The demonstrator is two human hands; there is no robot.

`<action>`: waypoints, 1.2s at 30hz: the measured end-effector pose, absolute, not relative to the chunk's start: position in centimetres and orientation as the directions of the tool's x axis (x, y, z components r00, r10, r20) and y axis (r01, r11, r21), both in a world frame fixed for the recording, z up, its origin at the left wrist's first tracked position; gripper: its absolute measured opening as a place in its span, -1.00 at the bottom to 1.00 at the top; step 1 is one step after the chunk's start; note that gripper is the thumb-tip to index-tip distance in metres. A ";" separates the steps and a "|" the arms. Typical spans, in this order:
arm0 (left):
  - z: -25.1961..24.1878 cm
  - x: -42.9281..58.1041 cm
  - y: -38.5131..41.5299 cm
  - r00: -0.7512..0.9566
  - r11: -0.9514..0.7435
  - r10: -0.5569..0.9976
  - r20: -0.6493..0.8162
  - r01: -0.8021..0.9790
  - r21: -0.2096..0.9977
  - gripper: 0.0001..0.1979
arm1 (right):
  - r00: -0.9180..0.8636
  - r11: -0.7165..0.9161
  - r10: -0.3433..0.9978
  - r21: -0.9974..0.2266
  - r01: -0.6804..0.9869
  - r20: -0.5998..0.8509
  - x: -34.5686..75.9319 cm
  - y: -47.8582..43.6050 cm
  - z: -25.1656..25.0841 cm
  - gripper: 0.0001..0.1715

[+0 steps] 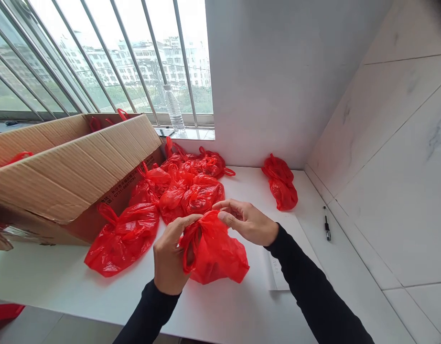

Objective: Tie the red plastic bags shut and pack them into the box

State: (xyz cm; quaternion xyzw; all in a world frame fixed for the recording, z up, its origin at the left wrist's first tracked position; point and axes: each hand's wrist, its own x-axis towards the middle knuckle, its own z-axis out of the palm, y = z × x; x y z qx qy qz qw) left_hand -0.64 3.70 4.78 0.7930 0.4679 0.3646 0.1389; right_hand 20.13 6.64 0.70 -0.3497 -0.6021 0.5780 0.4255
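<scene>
The left hand (170, 255) and right hand (249, 222) pinch a thin red plastic bag (218, 251), apparently unfinished; tied red bags (204, 193) lie beside the brown cardboard box (80, 167).

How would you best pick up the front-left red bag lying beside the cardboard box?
Probably by the loop at its far-left end, coming from above: it sticks up from the red bag's limp body, while the cardboard box close behind crowds that side.

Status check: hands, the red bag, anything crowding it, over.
Left hand gripping red plastic bag. Right hand at its gathered top. Other red plastic bags close beyond.
</scene>
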 end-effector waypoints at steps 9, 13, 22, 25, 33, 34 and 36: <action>4.2 -0.1 3.5 0.461 -0.624 0.781 0.421 0.595 0.507 -0.43 | -0.333 0.127 0.924 -0.973 -0.195 0.187 19.6 6.8 1.2 -0.77; 3.7 -0.5 2.4 0.445 -0.575 0.818 0.364 0.624 0.529 -0.46 | -0.302 0.123 0.936 -0.971 -0.205 0.183 19.7 6.6 1.4 -0.79; 0.7 -6.0 -2.3 0.239 -0.326 0.943 0.231 0.805 0.497 -0.50 | -0.251 -0.036 0.968 -0.991 -0.133 -0.002 18.7 9.3 -4.7 -0.67; 0.0 -7.9 -3.5 0.303 -0.364 0.929 0.211 0.846 0.390 -0.48 | -0.200 -0.096 0.977 -0.989 -0.114 -0.072 18.1 10.2 -6.8 -0.66; 1.6 -4.6 -1.0 0.361 -0.445 0.893 0.268 0.799 0.405 -0.46 | -0.150 -0.071 0.988 -0.976 -0.206 -0.041 19.1 10.0 -5.4 -0.59; 1.8 -3.9 -0.6 0.374 -0.454 0.889 0.263 0.791 0.410 -0.47 | -0.154 -0.086 0.987 -0.971 -0.224 -0.052 19.2 9.9 -5.1 -0.58; 2.1 -2.7 0.0 0.393 -0.464 0.885 0.249 0.772 0.433 -0.51 | -0.179 -0.108 0.981 -0.968 -0.227 -0.068 19.3 9.7 -4.9 -0.56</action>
